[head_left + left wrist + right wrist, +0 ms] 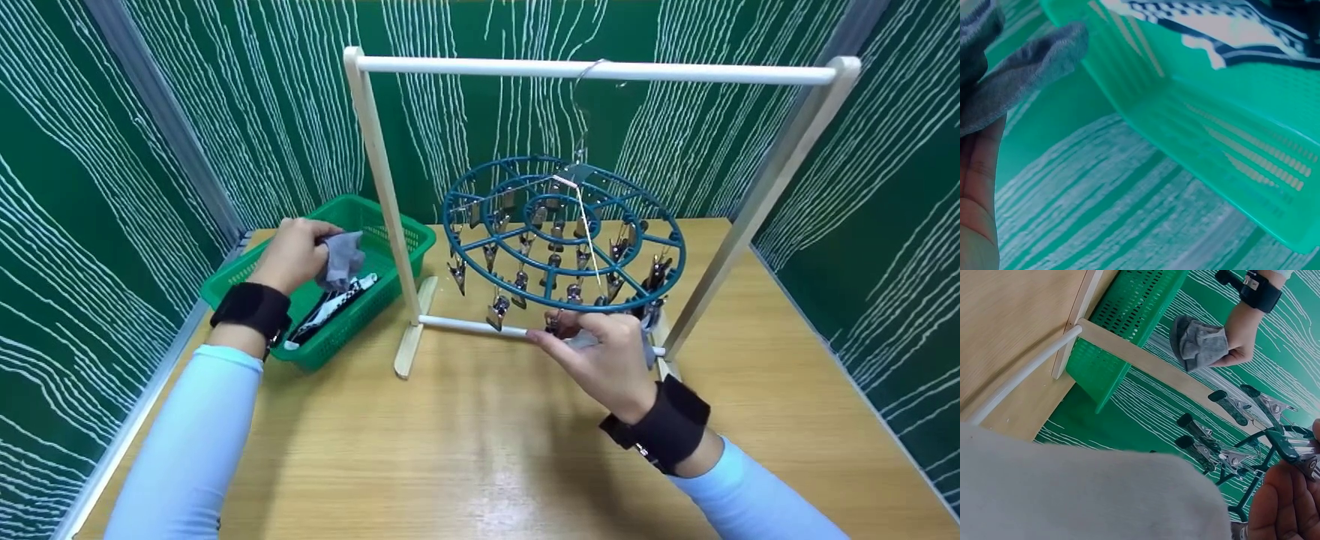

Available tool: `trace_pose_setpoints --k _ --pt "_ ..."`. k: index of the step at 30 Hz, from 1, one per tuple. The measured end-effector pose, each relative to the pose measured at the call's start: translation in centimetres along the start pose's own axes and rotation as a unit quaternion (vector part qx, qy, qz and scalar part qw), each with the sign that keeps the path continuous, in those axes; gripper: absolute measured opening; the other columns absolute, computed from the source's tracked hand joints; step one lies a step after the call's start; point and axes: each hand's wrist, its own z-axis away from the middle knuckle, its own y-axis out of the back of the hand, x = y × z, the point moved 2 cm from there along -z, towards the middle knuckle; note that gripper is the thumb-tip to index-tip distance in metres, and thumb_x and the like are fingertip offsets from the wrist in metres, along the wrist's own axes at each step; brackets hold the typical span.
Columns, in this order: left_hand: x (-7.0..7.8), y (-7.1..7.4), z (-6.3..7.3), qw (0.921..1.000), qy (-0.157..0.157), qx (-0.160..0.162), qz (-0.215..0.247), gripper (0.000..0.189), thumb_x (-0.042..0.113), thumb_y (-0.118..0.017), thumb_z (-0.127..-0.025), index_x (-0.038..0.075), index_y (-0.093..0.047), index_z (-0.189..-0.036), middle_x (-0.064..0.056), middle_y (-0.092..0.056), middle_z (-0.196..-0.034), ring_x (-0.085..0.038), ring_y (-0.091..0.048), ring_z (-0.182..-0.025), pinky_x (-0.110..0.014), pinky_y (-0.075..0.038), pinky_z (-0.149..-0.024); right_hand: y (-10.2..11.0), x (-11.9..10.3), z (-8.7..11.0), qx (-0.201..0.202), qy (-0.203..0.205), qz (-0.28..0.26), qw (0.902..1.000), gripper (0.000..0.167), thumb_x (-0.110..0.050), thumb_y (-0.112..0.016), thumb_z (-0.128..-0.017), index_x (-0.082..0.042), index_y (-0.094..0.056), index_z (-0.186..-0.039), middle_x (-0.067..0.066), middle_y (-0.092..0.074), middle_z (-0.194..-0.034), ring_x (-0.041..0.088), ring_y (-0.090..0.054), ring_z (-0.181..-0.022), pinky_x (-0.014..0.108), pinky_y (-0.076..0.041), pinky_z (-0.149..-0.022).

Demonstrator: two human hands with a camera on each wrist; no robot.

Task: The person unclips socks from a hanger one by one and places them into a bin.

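Gray cloth (342, 261), sock-like, is at left, up off the table, bunched in the left hand (292, 253), just over the near part of the green basket (360, 321). Left fingers are curled round it, with loose ends sticking out past them. Black band (251, 315) on that wrist, light-blue sleeve (199, 427) below it. Inside the basket: black-and-white patterned cloth (330, 309), lying toward the near side. Basket sits on the wood-look table (450, 450), just beside the rack's left post (386, 180), which partly blocks it.

Middle: white top bar (487, 66) runs between the posts. Metal hook (576, 90) over it carries a blue-green round hanger (683, 255), tilted, with many metal clips (499, 307) dangling from its rings. Pale string (589, 232) crosses it.

Right of that: right hand (607, 360) at the hanger's near rim, thumb and fingers pinching one clip (1306, 464). Hands well apart. Pale cloth (1084, 495) fills the lower left of the right wrist view; how it is attached can't be told. More gray fabric (649, 345) shows behind the right hand, partly hidden, near the foot of the right post (757, 195).
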Motion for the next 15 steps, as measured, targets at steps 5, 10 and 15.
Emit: trace_pose_setpoints --k 5,10,15 --pt "-1.4 -0.3 -0.8 0.9994 0.011 0.003 -0.032 0.036 -0.004 -0.05 -0.106 -0.005 -0.073 -0.135 -0.03 -0.072 -0.135 -0.041 -0.068 -0.119 -0.055 -0.058 -0.104 0.0 0.0 0.0 -0.001 0.001 0.002 1.0 0.025 0.0 -0.096 -0.072 0.004 -0.083 -0.093 0.013 -0.082 -0.08 0.024 -0.073 -0.062 0.014 -0.055 -0.068" --pt "-2.5 -0.9 -1.5 0.9978 0.022 -0.001 -0.063 0.035 -0.005 -0.051 -0.105 -0.005 -0.075 -0.131 -0.03 -0.074 -0.131 -0.044 -0.071 -0.12 -0.059 -0.058 -0.106 -0.1 0.0 -0.1 -0.002 0.003 0.001 1.0 0.024 0.0 -0.096 -0.073 0.003 -0.083 -0.093 0.013 -0.082 -0.081 0.024 -0.074 -0.062 0.012 -0.053 -0.067" --pt "-3.4 -1.7 -2.2 0.993 0.028 -0.016 -0.113 0.035 -0.006 -0.053 -0.102 -0.005 -0.077 -0.128 -0.029 -0.075 -0.129 -0.045 -0.072 -0.119 -0.06 -0.059 -0.104 -0.1 0.0 -0.1 -0.005 0.005 -0.002 1.0 0.025 0.001 -0.096 -0.072 0.003 -0.082 -0.092 0.013 -0.082 -0.082 0.024 -0.074 -0.062 0.013 -0.052 -0.064"
